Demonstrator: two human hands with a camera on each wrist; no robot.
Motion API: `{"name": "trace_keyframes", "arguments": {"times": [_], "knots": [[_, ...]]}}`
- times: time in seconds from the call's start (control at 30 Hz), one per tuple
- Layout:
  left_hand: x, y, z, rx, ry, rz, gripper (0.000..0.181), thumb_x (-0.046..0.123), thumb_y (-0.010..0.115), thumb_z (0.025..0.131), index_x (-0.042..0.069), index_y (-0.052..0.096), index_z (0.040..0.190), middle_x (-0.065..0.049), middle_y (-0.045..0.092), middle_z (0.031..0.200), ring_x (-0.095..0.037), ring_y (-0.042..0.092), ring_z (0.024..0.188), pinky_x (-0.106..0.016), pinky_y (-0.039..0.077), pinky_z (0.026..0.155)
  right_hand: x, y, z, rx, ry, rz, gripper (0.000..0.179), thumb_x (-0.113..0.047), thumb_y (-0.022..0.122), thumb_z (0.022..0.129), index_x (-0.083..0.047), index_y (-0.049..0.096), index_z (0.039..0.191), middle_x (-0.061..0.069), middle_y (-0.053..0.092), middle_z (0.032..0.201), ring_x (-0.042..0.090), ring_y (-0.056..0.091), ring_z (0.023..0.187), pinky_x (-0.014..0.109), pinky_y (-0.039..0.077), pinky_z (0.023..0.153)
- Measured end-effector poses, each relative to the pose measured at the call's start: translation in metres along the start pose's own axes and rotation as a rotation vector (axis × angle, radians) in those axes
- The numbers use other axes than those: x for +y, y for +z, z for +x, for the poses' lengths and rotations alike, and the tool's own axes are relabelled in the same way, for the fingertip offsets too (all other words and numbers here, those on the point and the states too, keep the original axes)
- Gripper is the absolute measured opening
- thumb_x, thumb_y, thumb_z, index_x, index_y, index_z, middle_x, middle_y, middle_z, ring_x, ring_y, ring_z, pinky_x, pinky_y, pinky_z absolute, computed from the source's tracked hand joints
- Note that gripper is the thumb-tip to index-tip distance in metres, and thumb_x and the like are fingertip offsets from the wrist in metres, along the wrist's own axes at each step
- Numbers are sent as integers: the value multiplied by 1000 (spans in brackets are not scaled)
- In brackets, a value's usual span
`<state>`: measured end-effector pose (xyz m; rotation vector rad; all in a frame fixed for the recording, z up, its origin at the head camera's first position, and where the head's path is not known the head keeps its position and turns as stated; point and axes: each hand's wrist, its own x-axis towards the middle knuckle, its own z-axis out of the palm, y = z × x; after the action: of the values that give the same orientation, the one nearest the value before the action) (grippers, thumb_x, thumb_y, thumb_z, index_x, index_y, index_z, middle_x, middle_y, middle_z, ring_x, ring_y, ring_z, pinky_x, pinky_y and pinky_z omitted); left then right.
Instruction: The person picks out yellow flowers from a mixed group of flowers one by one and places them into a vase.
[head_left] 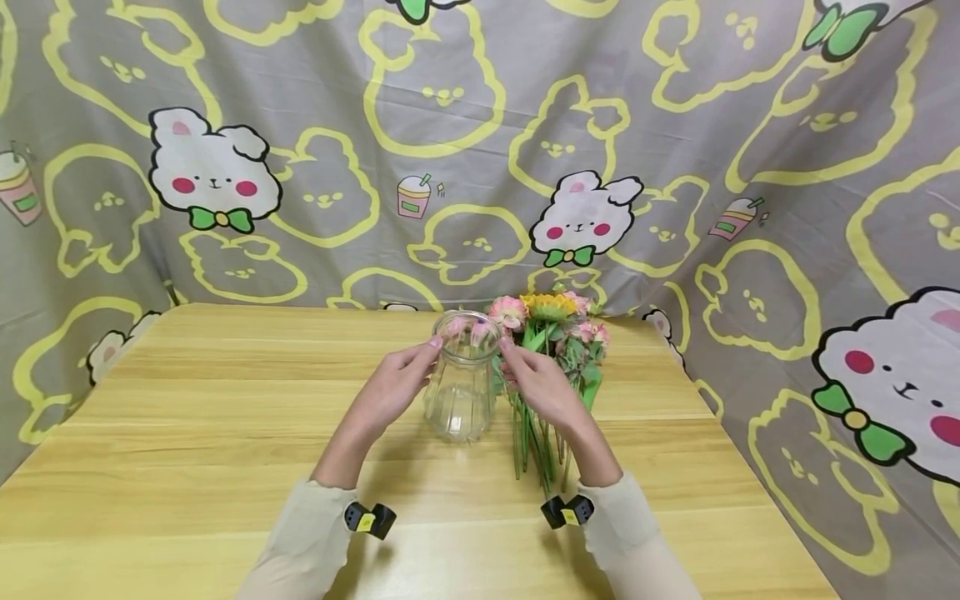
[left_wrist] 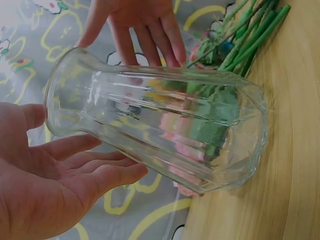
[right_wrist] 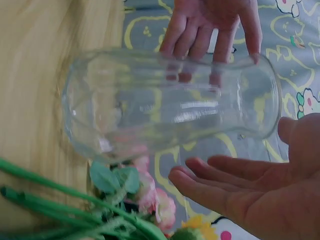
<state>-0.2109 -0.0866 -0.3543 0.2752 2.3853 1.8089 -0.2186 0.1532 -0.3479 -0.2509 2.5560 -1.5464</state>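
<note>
Tabletop (head_left: 225,400) with pale wood grain is extending from the near edge of the scene to the far cloth. Grey cloth (head_left: 322,96) is hanging along the left, far and right sides, displaying yellow animal outlines, white rabbit faces and pink cups.

Clear glass vase (head_left: 459,404) is standing upright on the tabletop, between the two hands, with its rim (head_left: 467,360) facing up and its faceted body widening toward the base. Its wall is letting pink and green from the flowers show through.

Flowers (head_left: 551,307) are lying just to the right of the vase; pink and yellow blooms are pointing to the far side, and green stems (right_wrist: 37,178) to the near side.

Left hand (head_left: 390,387) is flanking the vase at the left, its thumb touching the rim, its fingers extending loosely along the glass. Right hand (head_left: 543,387) is mirroring it at the right, thumb at the rim, fingers extending nearly straight, apart from the body. Neither hand is wrapping around the vase.
</note>
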Motion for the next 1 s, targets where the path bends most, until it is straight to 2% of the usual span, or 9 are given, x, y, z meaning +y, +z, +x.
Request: {"name": "trace_keyframes", "arguments": {"times": [0.13,0.27,0.57,0.7,0.77,0.8,0.83,0.93,1.0], "knots": [[-1,0,1,5,0,3,75,65,37,103,9,45,153,-13,47,155,-34,49,141,-45,44,118,5,-12,0,91,-26,-73,65,-56,40,106,-12,43,155,17,55,147,38,55,133,54,47,113],[-1,0,2,6,8,-5,75,65,38,103,9,45,153,-13,47,156,-34,48,141,-45,45,117,11,-24,2,196,-44,-160,55,-44,44,109,-10,48,151,17,55,148,37,52,137,56,46,113],[0,-1,0,10,-6,-9,77,67,39,101,10,46,152,-10,48,155,-31,49,142,-44,45,117,32,-34,13,379,-13,-240,46,-27,57,104,-3,56,143,23,66,132,39,63,123,55,55,101],[0,-2,-1,10,-3,-14,78,68,40,101,9,46,152,-11,48,155,-31,48,142,-44,45,117,45,-32,19,403,-1,-284,48,-26,62,101,-1,57,141,23,69,124,39,67,115,54,57,97],[0,-2,-1,8,1,-16,78,67,40,101,9,46,152,-11,48,155,-32,48,142,-44,45,117,50,-31,22,400,8,-311,48,-25,64,100,0,57,141,23,71,120,39,68,110,55,48,109],[-1,-2,-1,7,2,-16,78,67,40,101,9,46,152,-11,48,155,-32,48,142,-44,45,117,52,-31,24,395,11,-321,49,-24,65,99,1,57,141,23,72,119,39,69,107,56,47,109],[-1,-2,-1,6,4,-18,77,67,40,102,9,46,152,-12,48,155,-32,48,142,-44,44,118,54,-30,25,391,11,-333,50,-23,66,99,1,56,142,23,72,117,39,70,106,58,40,115],[-2,-2,1,6,7,-19,76,66,40,102,9,46,152,-13,48,155,-34,49,141,-45,44,118,57,-28,27,368,30,-350,54,-21,68,98,2,53,144,22,73,116,37,71,93,51,49,104],[-2,-2,1,9,4,-17,76,66,40,102,9,46,152,-13,48,155,-34,49,141,-46,44,118,60,-27,27,356,42,-360,55,-19,69,97,2,52,145,21,73,117,35,72,89,45,56,86]]}}
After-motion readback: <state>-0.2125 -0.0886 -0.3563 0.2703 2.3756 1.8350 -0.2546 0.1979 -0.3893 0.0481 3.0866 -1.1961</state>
